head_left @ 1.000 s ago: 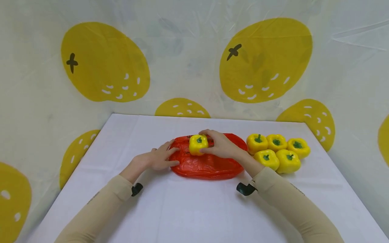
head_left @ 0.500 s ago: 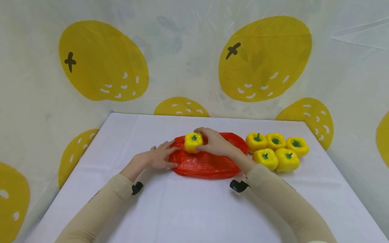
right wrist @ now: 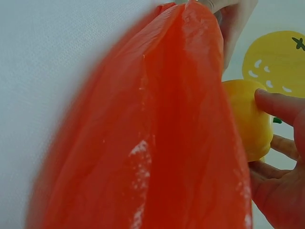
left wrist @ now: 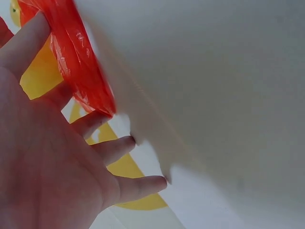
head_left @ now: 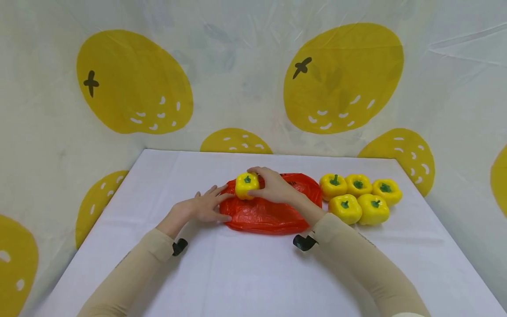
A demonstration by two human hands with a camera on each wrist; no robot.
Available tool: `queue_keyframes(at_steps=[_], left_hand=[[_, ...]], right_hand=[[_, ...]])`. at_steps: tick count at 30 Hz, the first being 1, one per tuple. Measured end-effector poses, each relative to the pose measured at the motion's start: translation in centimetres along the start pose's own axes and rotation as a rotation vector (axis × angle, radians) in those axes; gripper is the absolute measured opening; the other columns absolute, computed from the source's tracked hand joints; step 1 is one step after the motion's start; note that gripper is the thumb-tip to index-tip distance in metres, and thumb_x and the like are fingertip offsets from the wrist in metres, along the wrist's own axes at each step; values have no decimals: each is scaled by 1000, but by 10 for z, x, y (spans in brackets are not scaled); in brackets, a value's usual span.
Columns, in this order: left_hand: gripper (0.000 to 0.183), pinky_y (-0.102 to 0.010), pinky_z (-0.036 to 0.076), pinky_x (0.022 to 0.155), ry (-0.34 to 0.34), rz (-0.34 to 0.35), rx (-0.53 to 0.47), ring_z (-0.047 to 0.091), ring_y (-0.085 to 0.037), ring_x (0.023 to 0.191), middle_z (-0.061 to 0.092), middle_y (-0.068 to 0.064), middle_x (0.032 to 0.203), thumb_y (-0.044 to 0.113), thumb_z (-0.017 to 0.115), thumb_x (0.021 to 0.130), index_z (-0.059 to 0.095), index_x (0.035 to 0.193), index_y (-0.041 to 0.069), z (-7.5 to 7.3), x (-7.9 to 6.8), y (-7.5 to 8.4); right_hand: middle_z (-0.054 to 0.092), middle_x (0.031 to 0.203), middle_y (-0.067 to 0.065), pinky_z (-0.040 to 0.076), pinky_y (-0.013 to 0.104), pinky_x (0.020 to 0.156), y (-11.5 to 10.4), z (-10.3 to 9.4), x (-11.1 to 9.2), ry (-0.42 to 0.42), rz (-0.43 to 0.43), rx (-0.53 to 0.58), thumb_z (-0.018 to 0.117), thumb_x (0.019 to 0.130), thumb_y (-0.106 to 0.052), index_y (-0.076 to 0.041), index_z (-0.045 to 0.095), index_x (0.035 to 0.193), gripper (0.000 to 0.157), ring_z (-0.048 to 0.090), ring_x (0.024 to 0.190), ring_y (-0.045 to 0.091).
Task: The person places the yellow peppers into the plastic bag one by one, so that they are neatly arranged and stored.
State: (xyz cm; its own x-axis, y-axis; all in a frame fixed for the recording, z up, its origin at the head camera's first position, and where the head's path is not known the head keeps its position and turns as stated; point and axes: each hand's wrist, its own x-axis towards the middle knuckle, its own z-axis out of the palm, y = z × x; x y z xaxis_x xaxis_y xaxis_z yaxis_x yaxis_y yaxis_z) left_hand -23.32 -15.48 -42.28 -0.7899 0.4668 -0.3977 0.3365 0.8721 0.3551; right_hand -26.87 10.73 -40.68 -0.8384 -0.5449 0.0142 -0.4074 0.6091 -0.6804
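Observation:
My right hand (head_left: 275, 187) grips a yellow bell pepper (head_left: 246, 186) by its right side, between thumb and fingers. Its green stem faces up, over the left part of a red plastic bag (head_left: 269, 218). In the right wrist view the pepper (right wrist: 248, 121) shows beyond the bag (right wrist: 152, 124), with the thumb against it. At the bag's left end lies my left hand (head_left: 206, 206), fingers spread, thumb and fingertips touching the plastic. The left wrist view has that hand's palm (left wrist: 52, 157) and loosely straight fingers beside the bag's edge (left wrist: 78, 57).
Several yellow bell peppers (head_left: 373, 209) stand grouped in two rows just right of the bag. A white cloth covers the table (head_left: 245, 277). Behind it hangs a pale curtain (head_left: 237, 66) printed with large yellow fruit.
My right hand has shifted left with the bell pepper, nearing the left hand. The left hand stays at the bag's left end. The grouped peppers keep their places.

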Motion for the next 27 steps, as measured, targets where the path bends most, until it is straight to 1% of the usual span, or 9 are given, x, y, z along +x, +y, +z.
queue_keyframes(at_steps=[8, 15, 18, 22, 27], left_hand=[[85, -79, 11, 111, -2, -2, -17, 4, -42, 155, 12, -7, 171, 58, 70, 91, 34, 162, 28, 1, 3, -1], [84, -78, 10, 112, -5, -11, -21, 3, -41, 155, 11, -7, 172, 57, 70, 91, 34, 162, 28, 4, 6, -4], [83, -78, 10, 112, -7, -6, -21, 3, -41, 155, 11, -7, 172, 57, 69, 91, 35, 161, 28, 4, 5, -4], [83, -78, 10, 112, -3, -5, -22, 4, -41, 155, 11, -8, 171, 57, 69, 91, 35, 161, 28, 3, 4, -3], [83, -77, 10, 113, 0, -9, -28, 3, -41, 155, 11, -8, 171, 55, 70, 91, 35, 161, 28, 2, 3, -3]], right_hand=[[50, 150, 6, 46, 49, 109, -1, -3, -4, -4, 26, 3, 82, 89, -31, -13, 42, 155, 78, 48, 134, 27], [48, 152, 9, 51, 47, 103, 0, -14, -14, -6, 55, 53, 83, 89, -34, -15, 39, 156, 83, 50, 135, 30], [47, 153, 10, 51, 47, 103, 1, -22, -19, -10, 40, 55, 81, 90, -33, -13, 37, 156, 82, 49, 136, 31], [49, 152, 9, 50, 51, 103, 0, -34, -27, -14, 19, 50, 80, 92, -29, -12, 38, 156, 78, 48, 137, 33], [51, 150, 8, 52, 48, 102, -1, -47, -36, -16, 19, 37, 78, 93, -26, -12, 41, 153, 72, 50, 136, 33]])
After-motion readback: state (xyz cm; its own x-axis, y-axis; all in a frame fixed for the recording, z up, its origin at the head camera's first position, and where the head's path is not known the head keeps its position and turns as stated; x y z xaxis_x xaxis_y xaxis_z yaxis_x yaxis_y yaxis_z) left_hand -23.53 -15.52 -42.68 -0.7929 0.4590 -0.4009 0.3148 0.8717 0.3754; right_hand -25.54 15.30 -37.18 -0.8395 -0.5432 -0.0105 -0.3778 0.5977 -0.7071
